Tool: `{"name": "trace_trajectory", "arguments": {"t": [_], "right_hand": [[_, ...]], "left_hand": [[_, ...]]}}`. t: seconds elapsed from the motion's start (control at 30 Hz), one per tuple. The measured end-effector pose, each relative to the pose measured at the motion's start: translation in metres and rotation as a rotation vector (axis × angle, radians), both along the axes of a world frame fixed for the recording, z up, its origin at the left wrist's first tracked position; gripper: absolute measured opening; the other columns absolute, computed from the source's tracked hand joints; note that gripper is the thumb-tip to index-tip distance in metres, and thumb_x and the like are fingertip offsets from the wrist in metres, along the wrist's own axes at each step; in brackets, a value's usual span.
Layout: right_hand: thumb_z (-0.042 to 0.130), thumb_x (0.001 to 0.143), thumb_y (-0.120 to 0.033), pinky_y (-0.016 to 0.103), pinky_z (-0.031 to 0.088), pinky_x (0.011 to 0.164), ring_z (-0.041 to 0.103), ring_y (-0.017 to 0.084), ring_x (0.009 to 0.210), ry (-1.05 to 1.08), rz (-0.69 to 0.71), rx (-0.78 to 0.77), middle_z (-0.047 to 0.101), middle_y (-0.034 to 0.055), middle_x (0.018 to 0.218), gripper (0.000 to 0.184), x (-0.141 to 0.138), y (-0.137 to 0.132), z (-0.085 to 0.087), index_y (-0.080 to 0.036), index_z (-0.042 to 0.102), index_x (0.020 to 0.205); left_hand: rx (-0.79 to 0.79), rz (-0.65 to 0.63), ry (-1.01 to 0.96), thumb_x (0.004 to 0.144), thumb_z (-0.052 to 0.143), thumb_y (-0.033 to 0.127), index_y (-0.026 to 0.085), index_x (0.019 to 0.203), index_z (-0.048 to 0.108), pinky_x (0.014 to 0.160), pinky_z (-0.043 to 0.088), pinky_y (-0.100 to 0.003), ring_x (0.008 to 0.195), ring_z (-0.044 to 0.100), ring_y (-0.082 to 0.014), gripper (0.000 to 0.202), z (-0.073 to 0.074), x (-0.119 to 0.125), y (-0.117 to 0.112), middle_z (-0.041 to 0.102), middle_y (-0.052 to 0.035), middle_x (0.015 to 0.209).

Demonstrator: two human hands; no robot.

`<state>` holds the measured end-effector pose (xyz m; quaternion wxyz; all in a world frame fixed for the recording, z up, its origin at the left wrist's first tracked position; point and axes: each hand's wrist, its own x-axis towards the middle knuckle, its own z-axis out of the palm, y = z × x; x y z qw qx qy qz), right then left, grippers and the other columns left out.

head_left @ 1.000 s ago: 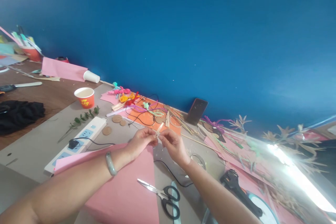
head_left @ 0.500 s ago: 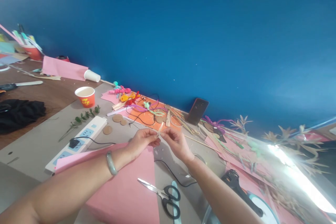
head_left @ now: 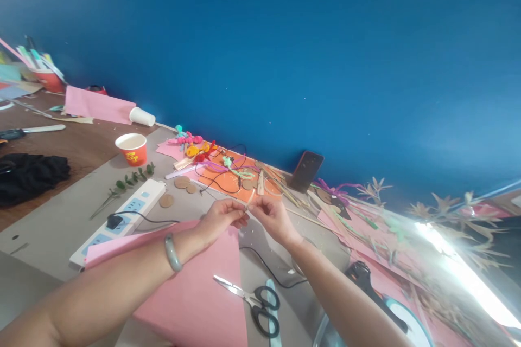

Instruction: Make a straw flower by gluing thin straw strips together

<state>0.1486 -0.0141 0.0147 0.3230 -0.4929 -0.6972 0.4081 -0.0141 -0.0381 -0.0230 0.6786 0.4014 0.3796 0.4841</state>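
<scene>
Two hands meet over the grey table covering (head_left: 191, 209), left hand (head_left: 222, 220) and right hand (head_left: 274, 222), fingertips pinched together on a small pale strip (head_left: 251, 195) that sticks up between them. Under the left forearm lies a pink sheet (head_left: 199, 287), overlapping the near end of a white power strip (head_left: 148, 195). Black-handled scissors (head_left: 236, 288) rest beside the sheet's right edge; a dark cord (head_left: 264, 264) runs beneath the right forearm. Beyond the hands, an orange sheet (head_left: 211, 178) strewn with strings and wood bits lies along the table's far edge, where a phone (head_left: 306, 172) leans on the blue wall (head_left: 260, 54). Near the covering's far left corner stands a red paper cup (head_left: 135, 157); past its left edge shows brown wood (head_left: 91, 146).
</scene>
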Motion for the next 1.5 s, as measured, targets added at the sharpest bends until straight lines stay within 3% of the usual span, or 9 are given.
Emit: {"name": "trace_trajectory", "arguments": {"t": [0.6, 0.8, 1.13, 1.5], "right_hand": [[0.058, 0.074, -0.029, 0.023, 0.035, 0.051, 0.044, 0.01, 0.053, -0.039, -0.076, 0.017, 0.053, -0.0022, 0.058, 0.015, -0.003, 0.0, 0.002, -0.016, 0.058, 0.066], [0.059, 0.075, -0.031, 0.024, 0.036, 0.053, 0.045, 0.011, 0.053, -0.01, -0.072, 0.018, 0.053, -0.0021, 0.058, 0.017, -0.003, 0.001, -0.001, -0.017, 0.059, 0.068], [0.06, 0.076, -0.033, 0.024, 0.039, 0.053, 0.047, 0.011, 0.054, 0.001, -0.061, 0.024, 0.056, -0.0015, 0.059, 0.018, -0.003, 0.002, -0.002, -0.016, 0.06, 0.069], [0.06, 0.078, -0.034, 0.024, 0.04, 0.053, 0.048, 0.012, 0.055, -0.006, -0.052, 0.052, 0.058, -0.0005, 0.06, 0.019, -0.002, 0.001, 0.001, -0.017, 0.061, 0.07]], "left_hand": [[0.06, -0.025, 0.134, 0.074, 0.059, 0.021, 0.012, 0.076, 0.065, 0.049, 0.038, -0.022, 0.05, 0.052, -0.0103, 0.012, 0.004, -0.001, -0.002, 0.061, -0.0021, 0.057], [0.035, -0.011, 0.115, 0.076, 0.052, 0.021, 0.012, 0.077, 0.067, 0.048, 0.036, -0.022, 0.05, 0.051, -0.0099, 0.018, 0.002, -0.001, -0.001, 0.064, -0.0051, 0.065], [0.064, -0.009, 0.08, 0.078, 0.058, 0.033, 0.011, 0.072, 0.064, 0.05, 0.034, -0.023, 0.052, 0.049, -0.0088, 0.023, 0.009, -0.001, -0.003, 0.065, -0.0058, 0.069], [0.014, -0.005, 0.064, 0.073, 0.064, 0.033, 0.012, 0.072, 0.065, 0.05, 0.034, -0.022, 0.052, 0.047, -0.0087, 0.021, 0.011, -0.001, -0.004, 0.065, -0.0047, 0.069]]}}
